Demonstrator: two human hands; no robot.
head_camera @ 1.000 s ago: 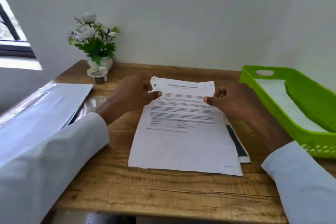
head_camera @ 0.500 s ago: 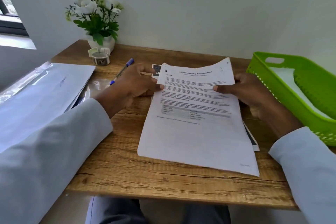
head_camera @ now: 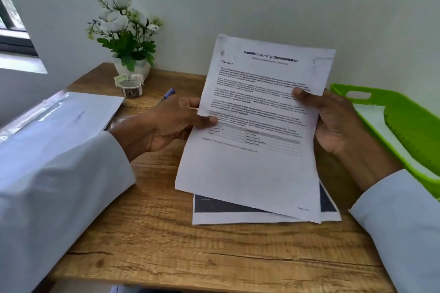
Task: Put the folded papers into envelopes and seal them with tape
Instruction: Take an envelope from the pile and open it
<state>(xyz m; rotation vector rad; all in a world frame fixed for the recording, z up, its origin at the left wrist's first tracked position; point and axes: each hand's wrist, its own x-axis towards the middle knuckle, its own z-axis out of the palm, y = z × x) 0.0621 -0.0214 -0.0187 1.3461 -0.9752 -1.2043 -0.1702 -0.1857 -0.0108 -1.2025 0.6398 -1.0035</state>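
Observation:
A printed sheet (head_camera: pixel 252 173) headed "Sample Internship Documentation" is raised off the wooden table, its top tilted up toward the wall. My left hand (head_camera: pixel 171 123) pinches its left edge with thumb on top. My right hand (head_camera: pixel 333 121) grips its right edge. Under it another sheet with a dark printed band (head_camera: pixel 214 209) lies flat on the table. A stack of white envelopes in clear wrap (head_camera: pixel 59 121) lies at the left. A small roll of tape (head_camera: pixel 130 89) stands near the flower pot.
A pot of white flowers (head_camera: pixel 126 38) stands at the back left against the wall. A blue pen (head_camera: pixel 167 94) lies behind my left hand. A green plastic tray (head_camera: pixel 409 131) holding white paper sits at the right edge. The table's front edge (head_camera: pixel 214 285) is near me.
Both hands have lifted the printed sheet from flat on the table to tilted upright. The sheet with the dark band below is now uncovered at its bottom.

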